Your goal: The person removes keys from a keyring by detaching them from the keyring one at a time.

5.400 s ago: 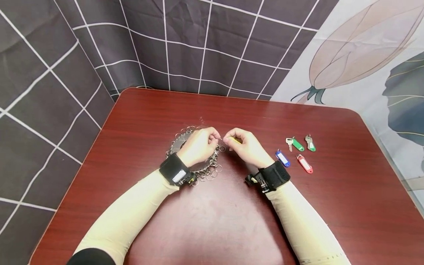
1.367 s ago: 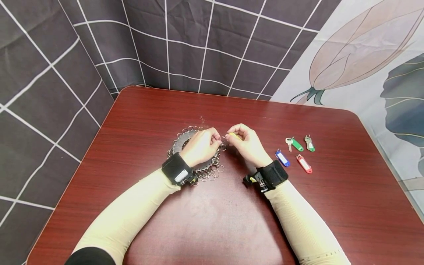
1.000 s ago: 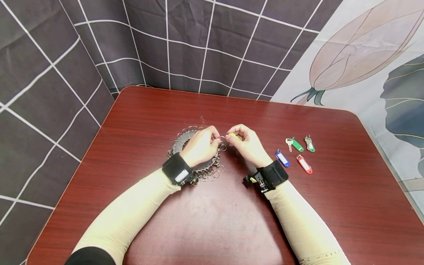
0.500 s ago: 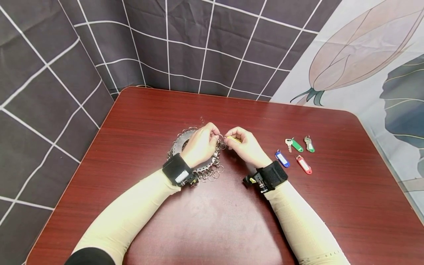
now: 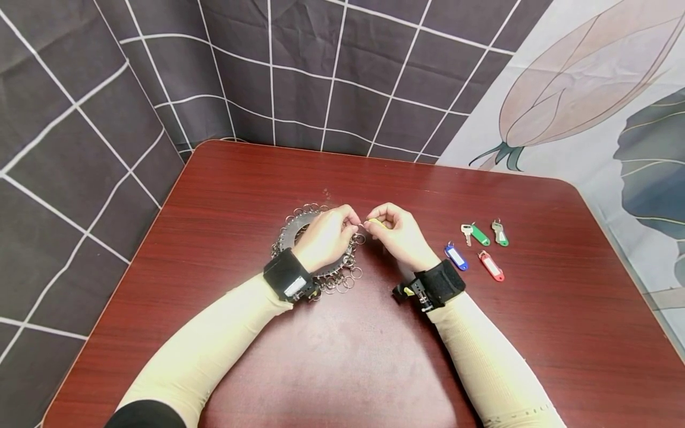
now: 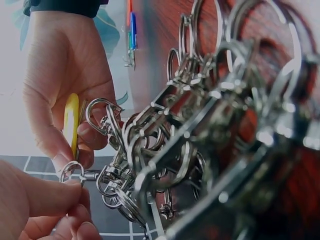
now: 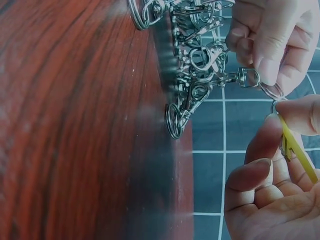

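Observation:
A round metal holder (image 5: pixel 291 233) hung with several silver key rings (image 5: pixel 342 279) lies mid-table. My left hand (image 5: pixel 327 235) rests over it and pinches one small split ring (image 6: pixel 71 171) (image 7: pixel 270 90) at its right edge. My right hand (image 5: pixel 393 232) pinches a yellow key tag (image 5: pixel 377 223) (image 6: pixel 71 120) (image 7: pixel 297 150) and holds its end against that ring. The two hands almost touch at the fingertips. Whether the tag is threaded on the ring is hidden by the fingers.
To the right on the red-brown table (image 5: pixel 374 345) lie a blue tag (image 5: pixel 456 255), a red tag (image 5: pixel 492 264) and two green tags with keys (image 5: pixel 479 233) (image 5: pixel 500 232). A checked dark cloth (image 5: pixel 267 77) hangs behind and to the left.
Both hands have stayed together at the holder's right edge, with only small shifts of the fingers on ring and yellow tag. The tags at right have not moved.

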`<control>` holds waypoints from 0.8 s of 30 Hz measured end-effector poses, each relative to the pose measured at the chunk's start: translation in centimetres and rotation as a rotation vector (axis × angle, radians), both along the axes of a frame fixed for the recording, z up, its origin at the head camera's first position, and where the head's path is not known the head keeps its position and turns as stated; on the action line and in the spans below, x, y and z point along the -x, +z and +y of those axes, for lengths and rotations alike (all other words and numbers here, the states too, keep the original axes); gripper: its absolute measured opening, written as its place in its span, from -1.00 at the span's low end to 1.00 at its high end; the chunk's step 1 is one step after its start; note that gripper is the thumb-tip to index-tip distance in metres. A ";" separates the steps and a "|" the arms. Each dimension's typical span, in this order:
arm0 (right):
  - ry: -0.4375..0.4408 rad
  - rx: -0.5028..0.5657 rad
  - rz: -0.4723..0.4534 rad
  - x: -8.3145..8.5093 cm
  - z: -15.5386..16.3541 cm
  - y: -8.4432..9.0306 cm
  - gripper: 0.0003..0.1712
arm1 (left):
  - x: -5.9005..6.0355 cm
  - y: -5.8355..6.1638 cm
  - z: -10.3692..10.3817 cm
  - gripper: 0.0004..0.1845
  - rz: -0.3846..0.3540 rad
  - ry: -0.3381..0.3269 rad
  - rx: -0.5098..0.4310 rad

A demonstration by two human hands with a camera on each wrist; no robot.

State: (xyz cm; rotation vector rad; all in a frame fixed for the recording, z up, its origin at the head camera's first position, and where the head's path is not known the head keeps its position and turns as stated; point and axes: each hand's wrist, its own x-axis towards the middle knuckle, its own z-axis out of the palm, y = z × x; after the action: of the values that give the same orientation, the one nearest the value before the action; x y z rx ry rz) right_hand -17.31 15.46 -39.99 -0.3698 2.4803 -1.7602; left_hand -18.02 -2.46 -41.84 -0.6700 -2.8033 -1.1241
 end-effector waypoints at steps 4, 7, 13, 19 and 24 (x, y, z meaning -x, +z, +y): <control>-0.001 0.008 0.006 0.0 0.0 -0.1 -0.83 | 0.1 -0.1 0.1 -0.86 -0.010 -0.017 0.025; -0.008 0.029 0.009 0.1 0.1 -0.2 -0.85 | 0.1 -0.2 0.1 -0.88 -0.012 -0.023 0.032; -0.018 0.058 0.007 0.1 0.1 -0.3 -0.86 | 0.2 -0.5 0.0 -0.95 -0.014 -0.016 0.039; -0.005 0.052 -0.006 0.2 0.1 -0.5 -0.84 | 0.2 -0.6 -0.1 -0.96 -0.039 0.020 0.047; 0.030 0.019 -0.019 0.3 0.1 -0.7 -0.80 | 0.1 -0.5 -0.3 -0.97 -0.036 0.044 0.027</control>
State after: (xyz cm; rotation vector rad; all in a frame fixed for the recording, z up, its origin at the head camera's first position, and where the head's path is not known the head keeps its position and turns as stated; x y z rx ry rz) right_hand -17.64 15.59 -40.66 -0.3883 2.4334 -1.7687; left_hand -18.15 -2.73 -42.34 -0.5936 -2.8533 -1.1032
